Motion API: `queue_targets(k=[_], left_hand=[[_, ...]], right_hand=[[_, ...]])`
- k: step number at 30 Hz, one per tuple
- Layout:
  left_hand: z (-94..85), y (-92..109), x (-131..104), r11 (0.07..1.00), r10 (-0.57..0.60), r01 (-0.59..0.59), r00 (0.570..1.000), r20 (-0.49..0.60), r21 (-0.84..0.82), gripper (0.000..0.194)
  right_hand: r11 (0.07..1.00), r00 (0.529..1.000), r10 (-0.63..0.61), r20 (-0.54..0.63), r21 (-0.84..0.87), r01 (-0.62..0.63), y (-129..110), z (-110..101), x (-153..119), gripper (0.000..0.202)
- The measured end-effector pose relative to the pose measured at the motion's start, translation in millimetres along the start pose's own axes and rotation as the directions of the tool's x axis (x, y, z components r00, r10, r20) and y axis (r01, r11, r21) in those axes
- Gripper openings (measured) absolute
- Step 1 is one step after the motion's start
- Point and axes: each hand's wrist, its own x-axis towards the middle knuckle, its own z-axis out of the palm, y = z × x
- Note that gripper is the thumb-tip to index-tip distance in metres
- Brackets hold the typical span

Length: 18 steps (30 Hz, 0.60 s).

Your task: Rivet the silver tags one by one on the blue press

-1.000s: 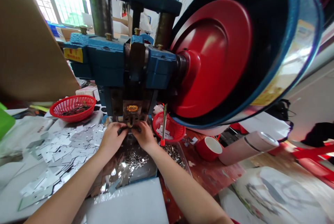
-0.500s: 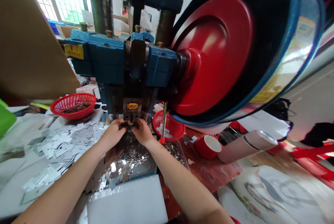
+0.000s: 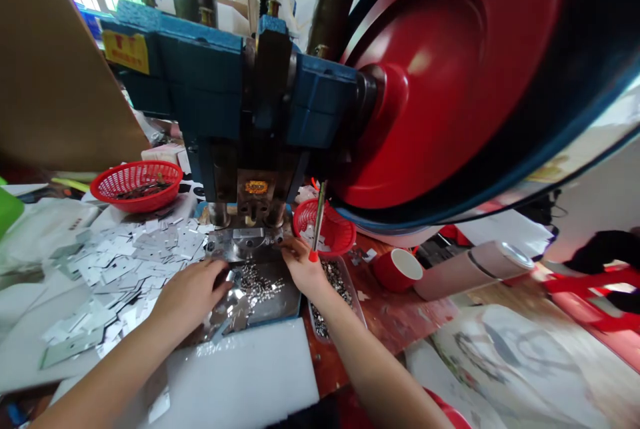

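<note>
A blue press [image 3: 210,96] with a large red wheel [image 3: 450,76] stands in front of me. On its bed lies a metal die [image 3: 247,242] with small shiny pieces [image 3: 260,286] before it. My left hand [image 3: 193,289] is low at the left of the bed, fingers bent near the metal; whether it holds something is unclear. My right hand [image 3: 303,266] is at the right end of the die, fingers curled, their tips partly hidden. Flat metal plates [image 3: 125,266] lie piled left of the press.
Red baskets stand at left [image 3: 137,186] and behind my right hand [image 3: 337,229]. A clear tub [image 3: 345,289] of small pieces, a red cup [image 3: 400,269] and a pink bottle [image 3: 470,272] are at right. White foam [image 3: 245,376] lies in front.
My hands have moved apart from the die, the left one down and left, the right one to the right. The die now shows between them. The view has shifted closer to the press.
</note>
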Motion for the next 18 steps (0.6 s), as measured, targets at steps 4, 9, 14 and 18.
queue_targets(k=[4,9,14,18], left_hand=[[5.8,-2,2,0.998,0.027,-0.030,0.998,-0.057,-0.056,0.027],[12.6,-4,0,0.991,0.090,-0.104,0.984,-0.154,-0.086,0.028],[17.3,-1,-5,0.992,0.104,-0.116,0.969,-0.222,-0.043,0.033],[19.7,-2,-5,0.992,0.097,-0.113,0.967,-0.234,-0.054,0.029]], right_hand=[[0.980,0.999,-0.042,0.028,-0.191,0.046,8,-5,-7,0.022],[0.865,0.979,-0.136,0.150,-0.464,0.192,4,-3,-11,0.026],[0.824,0.977,-0.127,0.169,-0.531,0.199,-2,1,-13,0.025],[0.832,0.984,-0.101,0.146,-0.530,0.164,-3,1,-14,0.024]])
